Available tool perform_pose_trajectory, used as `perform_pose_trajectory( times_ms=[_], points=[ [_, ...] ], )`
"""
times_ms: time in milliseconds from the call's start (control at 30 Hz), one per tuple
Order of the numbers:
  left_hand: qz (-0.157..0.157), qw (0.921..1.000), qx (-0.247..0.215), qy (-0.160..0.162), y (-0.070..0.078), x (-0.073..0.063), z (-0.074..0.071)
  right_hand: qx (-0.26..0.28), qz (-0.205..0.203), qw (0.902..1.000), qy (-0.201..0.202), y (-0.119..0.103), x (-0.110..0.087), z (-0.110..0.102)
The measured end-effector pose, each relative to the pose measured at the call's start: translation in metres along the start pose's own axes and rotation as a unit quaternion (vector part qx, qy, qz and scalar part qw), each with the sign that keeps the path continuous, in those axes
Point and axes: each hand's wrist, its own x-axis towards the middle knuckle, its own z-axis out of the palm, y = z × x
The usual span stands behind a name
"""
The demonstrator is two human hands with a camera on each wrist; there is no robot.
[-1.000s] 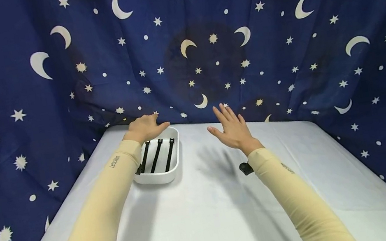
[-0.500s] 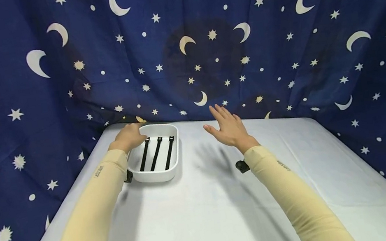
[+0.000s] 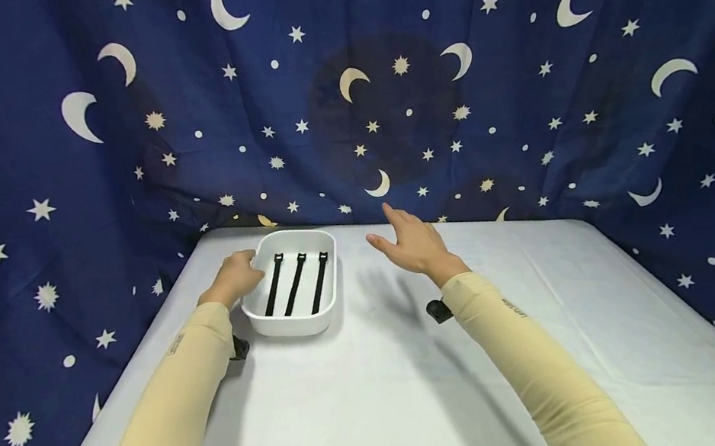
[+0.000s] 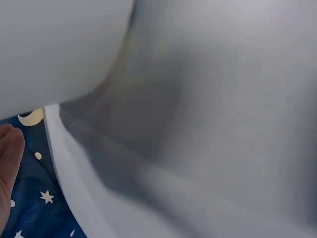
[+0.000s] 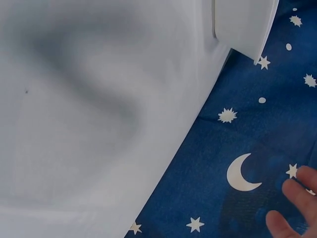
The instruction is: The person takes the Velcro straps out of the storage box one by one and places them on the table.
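A white rectangular tray (image 3: 293, 327) stands on the table at back left. Three black hook-and-loop cable straps (image 3: 297, 282) lie side by side in it, looped ends toward the back. My left hand (image 3: 232, 279) grips the tray's left wall, the thumb over the rim and the fingers on the outer side. In the left wrist view the tray's outer wall (image 4: 59, 49) fills the top left, with curled fingers (image 4: 10, 158) just below it. My right hand (image 3: 412, 245) hovers over the table right of the tray, fingers extended, holding nothing.
A white cloth covers the table (image 3: 357, 408). Behind it and on both sides hangs a dark blue curtain (image 3: 283, 95) with moons and stars. Small black wrist cameras (image 3: 438, 311) sit under both beige sleeves (image 3: 522, 352).
My left hand has moved left and down from above the tray to its left wall. The right hand has drifted slightly left. The tray and straps stay in place.
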Motion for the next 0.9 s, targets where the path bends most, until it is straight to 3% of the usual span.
perform_pose_trajectory(
  times_ms=[300,667,900],
  points=[
    [0.019,0.9996,-0.02,0.0,-0.005,0.0,0.009,0.016,-0.001,0.9999,0.0,-0.008,0.002,0.004],
    [0.033,0.9991,0.02,0.019,-0.006,-0.002,0.017,0.041,-0.028,0.9988,0.002,-0.028,0.006,0.012],
    [0.03,0.9988,0.023,0.031,-0.005,-0.005,0.02,0.087,-0.042,0.9953,-0.007,-0.049,0.011,0.02]
  ],
)
